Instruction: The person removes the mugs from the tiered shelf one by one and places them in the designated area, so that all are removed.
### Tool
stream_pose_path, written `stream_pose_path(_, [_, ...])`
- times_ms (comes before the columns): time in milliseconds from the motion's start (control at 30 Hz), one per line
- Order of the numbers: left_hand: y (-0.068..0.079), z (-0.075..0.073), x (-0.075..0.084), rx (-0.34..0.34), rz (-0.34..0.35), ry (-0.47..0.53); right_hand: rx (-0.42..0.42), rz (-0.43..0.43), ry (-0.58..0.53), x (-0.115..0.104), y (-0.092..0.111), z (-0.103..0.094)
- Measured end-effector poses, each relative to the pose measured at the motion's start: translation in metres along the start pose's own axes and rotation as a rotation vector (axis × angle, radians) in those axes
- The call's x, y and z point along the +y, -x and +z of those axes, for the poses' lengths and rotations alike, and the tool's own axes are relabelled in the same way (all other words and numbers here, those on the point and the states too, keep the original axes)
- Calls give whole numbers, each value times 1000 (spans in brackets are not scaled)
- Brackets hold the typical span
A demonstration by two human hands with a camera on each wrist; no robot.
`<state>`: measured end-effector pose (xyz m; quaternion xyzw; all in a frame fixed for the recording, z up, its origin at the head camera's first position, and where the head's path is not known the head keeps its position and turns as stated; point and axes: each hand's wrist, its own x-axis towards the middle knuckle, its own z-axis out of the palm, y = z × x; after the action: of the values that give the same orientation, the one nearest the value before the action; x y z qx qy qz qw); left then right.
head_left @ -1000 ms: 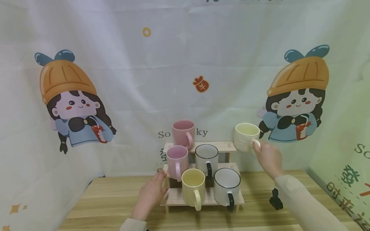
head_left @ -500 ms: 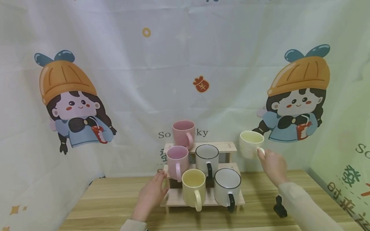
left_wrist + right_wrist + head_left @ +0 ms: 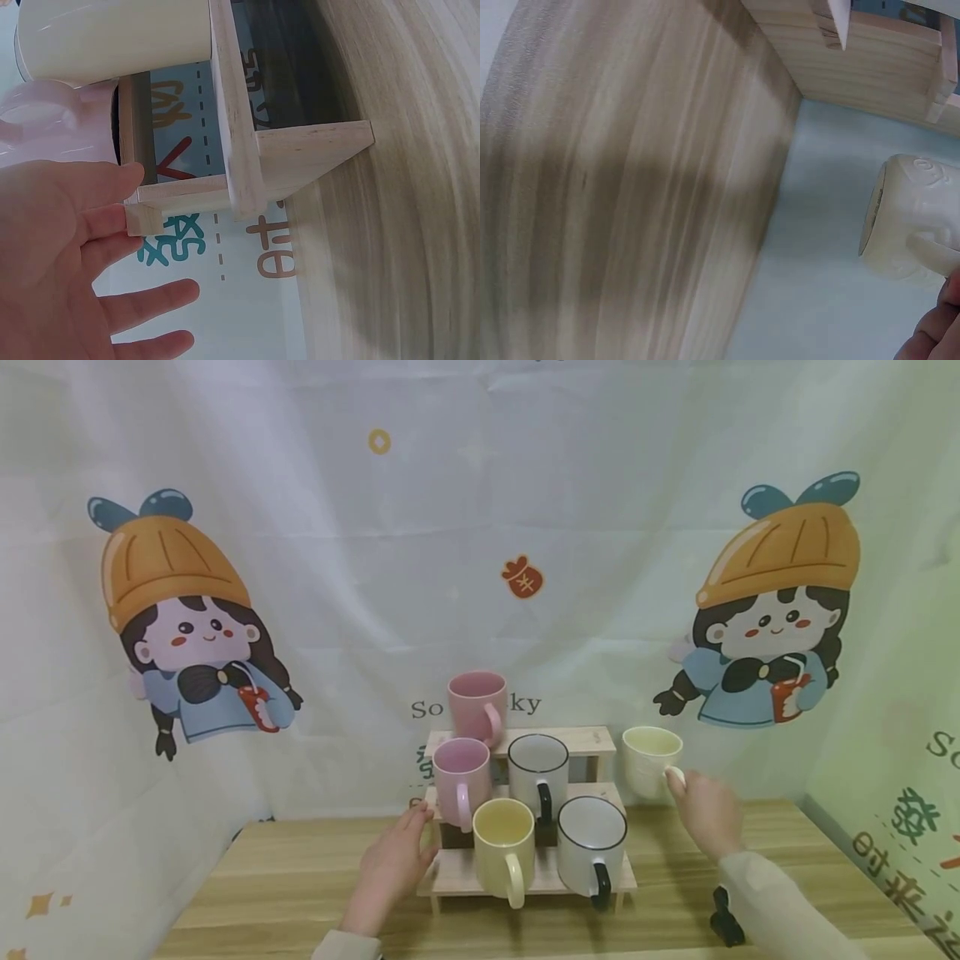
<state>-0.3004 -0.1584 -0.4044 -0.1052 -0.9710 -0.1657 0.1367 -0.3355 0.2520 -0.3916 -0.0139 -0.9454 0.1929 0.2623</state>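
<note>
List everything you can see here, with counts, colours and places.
Table: 1, brownish, foreground
Backdrop: 1, whitish, behind table
Stand: 1, pale wood, on table
Back mug: 1, dusty pink, top tier
Middle mug: 1, lilac, middle tier, left
Black-rimmed mugs: 2, white, middle and bottom tiers
Front mug: 1, yellow, bottom tier, left
Held mug: 1, cream, right of stand
Cartoon figures: 2, blue and orange, backdrop, either side
Small prints: several, red, gold and dark, across backdrop
Small object: 1, black, lower right; unclear what
Sleeves: 2, beige, both arms
Left hand: 1, bare, touching stand's left end
Right hand: 1, bare, gripping held mug's handle
</note>
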Motion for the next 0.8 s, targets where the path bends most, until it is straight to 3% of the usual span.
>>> stream_pose_path(333, [0, 1, -2, 16, 9, 8, -72, 3, 51, 3, 10, 12])
stream_pose_path(800, [2, -2, 0, 13, 8, 13, -142, 40, 0, 3, 23, 27])
